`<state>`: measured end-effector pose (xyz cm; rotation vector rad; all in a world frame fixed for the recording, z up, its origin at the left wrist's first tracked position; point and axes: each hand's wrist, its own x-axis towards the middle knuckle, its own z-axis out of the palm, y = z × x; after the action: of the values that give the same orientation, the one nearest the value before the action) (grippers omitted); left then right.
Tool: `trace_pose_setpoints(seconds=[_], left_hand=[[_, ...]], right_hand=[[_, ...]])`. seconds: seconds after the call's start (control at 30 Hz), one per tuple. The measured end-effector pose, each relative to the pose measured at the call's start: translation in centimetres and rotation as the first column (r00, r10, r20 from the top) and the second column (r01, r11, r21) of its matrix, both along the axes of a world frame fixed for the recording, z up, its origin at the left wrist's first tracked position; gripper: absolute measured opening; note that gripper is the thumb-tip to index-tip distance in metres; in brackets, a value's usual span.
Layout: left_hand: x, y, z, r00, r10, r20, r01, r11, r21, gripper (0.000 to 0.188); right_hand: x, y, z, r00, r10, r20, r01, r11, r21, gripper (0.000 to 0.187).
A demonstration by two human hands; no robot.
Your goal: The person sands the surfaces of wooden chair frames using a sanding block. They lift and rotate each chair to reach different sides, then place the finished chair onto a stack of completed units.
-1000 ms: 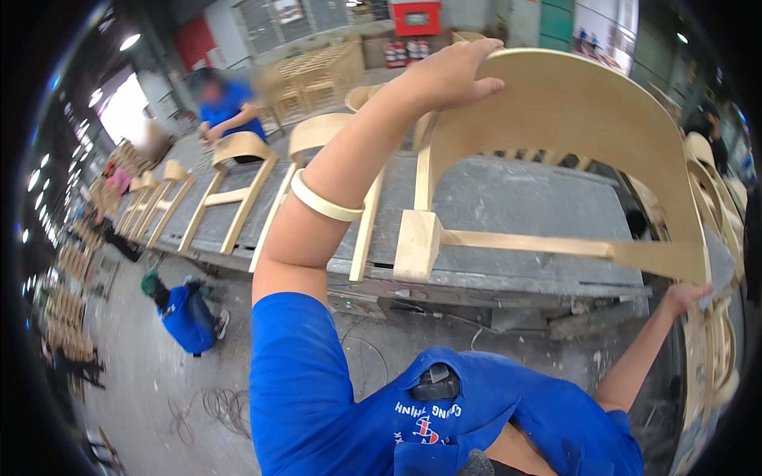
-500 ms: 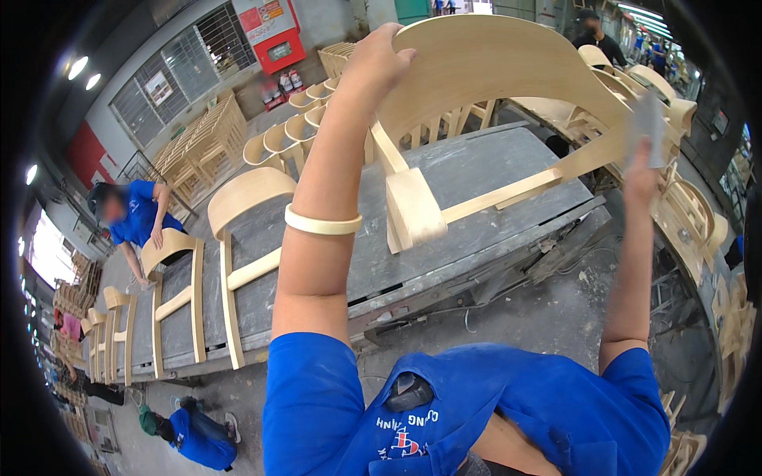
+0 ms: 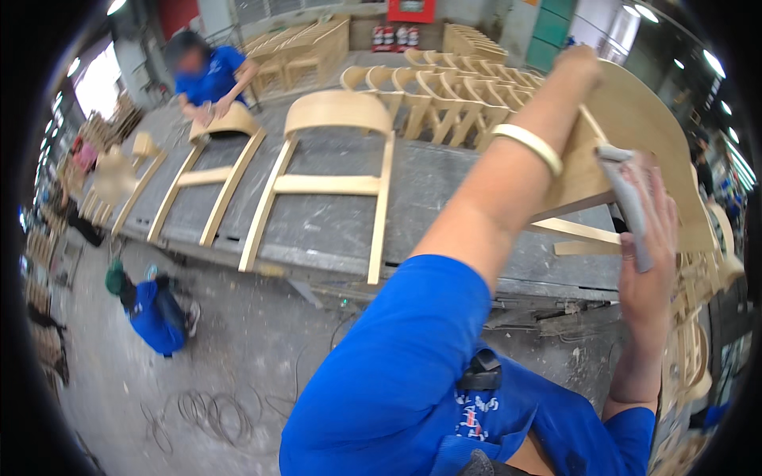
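Observation:
A pale wooden chair frame [image 3: 647, 111] with a broad curved backrest stands tilted on the grey worktable [image 3: 444, 178] at the right. My left hand [image 3: 579, 67] grips the top edge of its backrest, fingers partly hidden behind my wrist. In my right hand [image 3: 649, 238] a bent grey sheet of sandpaper [image 3: 623, 194] is pinched between thumb and outstretched fingers. It lies against or just in front of the frame's block-like wooden part [image 3: 575, 178]; contact is not certain. A wooden rail [image 3: 583, 230] of the frame runs below it.
Another chair frame [image 3: 337, 184] lies on the table left of me, with more beyond it. A co-worker in blue [image 3: 210, 75] handles one across the table. Another person [image 3: 155, 309] is low on the floor at left, near coiled cable [image 3: 214, 416]. Stacked chair frames [image 3: 444, 95] stand behind.
My view has swung left, so the chair frame sits farther right. My right hand has brought the sandpaper in from the far right to the frame. My left hand still grips the backrest.

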<state>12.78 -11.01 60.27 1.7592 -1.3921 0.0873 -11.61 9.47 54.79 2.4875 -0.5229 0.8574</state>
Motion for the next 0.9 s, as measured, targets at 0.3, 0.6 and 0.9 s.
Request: trace_pose_setpoints(seconds=[0.3, 0.6, 0.9], left_hand=[[0.4, -0.9, 1.0, 0.999, -0.051, -0.005, 0.052, 0.995, 0.083, 0.038], [1.1, -1.9, 2.1, 0.989, -0.145, 0.039, 0.141, 0.985, 0.096, 0.039], [1.1, -1.1, 2.2, 0.987, -0.157, 0.041, 0.153, 0.984, 0.087, 0.041]], right_hand=[[1.2, -3.0, -1.3, 0.954, 0.217, 0.206, -0.208, 0.976, -0.066, 0.039], [3.1, -5.1, -1.2, 0.898, 0.269, 0.348, -0.311, 0.948, 0.07, 0.038], [2.6, -4.9, -2.5, 0.91, 0.232, 0.344, -0.286, 0.952, 0.113, 0.037]])
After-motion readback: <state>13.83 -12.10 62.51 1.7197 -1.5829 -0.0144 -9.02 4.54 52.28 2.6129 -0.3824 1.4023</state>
